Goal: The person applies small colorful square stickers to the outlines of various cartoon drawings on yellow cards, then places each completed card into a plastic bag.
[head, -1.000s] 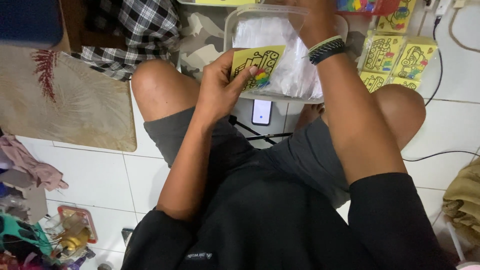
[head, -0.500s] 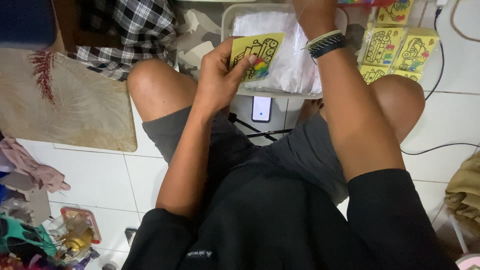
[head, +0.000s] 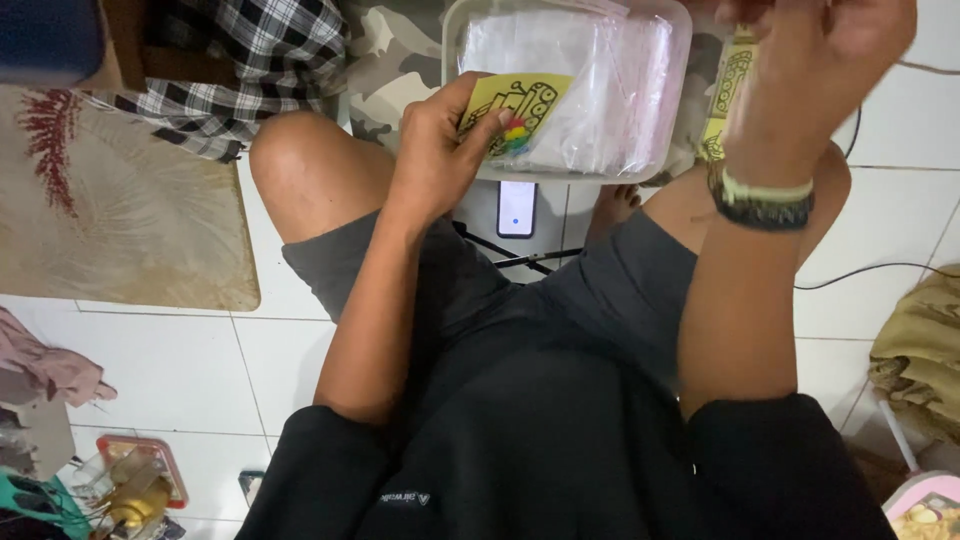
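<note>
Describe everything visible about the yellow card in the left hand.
The yellow card is a small, flat rectangle that looks like stiff paper or card, printed with a black line drawing and a patch of rainbow-coloured dots near its lower edge. It is held tilted, face up toward the camera. The left hand grips its lower left part, thumb on the face, covering that corner. It sits over the near edge of a clear plastic tub filled with clear plastic bags.

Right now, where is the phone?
In the head view, the phone lies on the floor between the person's knees, just below the clear plastic box and right of the left hand.
</note>
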